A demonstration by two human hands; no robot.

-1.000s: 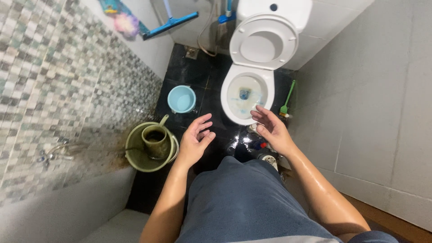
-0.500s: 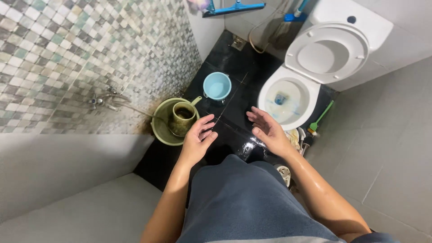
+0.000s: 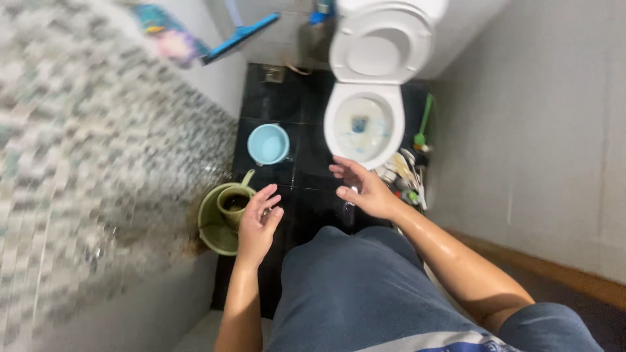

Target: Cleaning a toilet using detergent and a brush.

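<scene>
While both wet hands hang empty, the left hand (image 3: 256, 221) nears a round green plastic bucket (image 3: 212, 228). The right hand (image 3: 362, 188), fingers spread, has drifted below the glossy white toilet bowl (image 3: 339, 127).

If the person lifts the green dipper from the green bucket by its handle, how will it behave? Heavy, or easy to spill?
The green dipper seems to hold dark water, so it is probably heavier than it looks and may slop if tilted. Its handle sticks up at one side, so the weight would likely pull the cup downward. The left hand beside it looks wet; the plastic may be slippery.
</scene>
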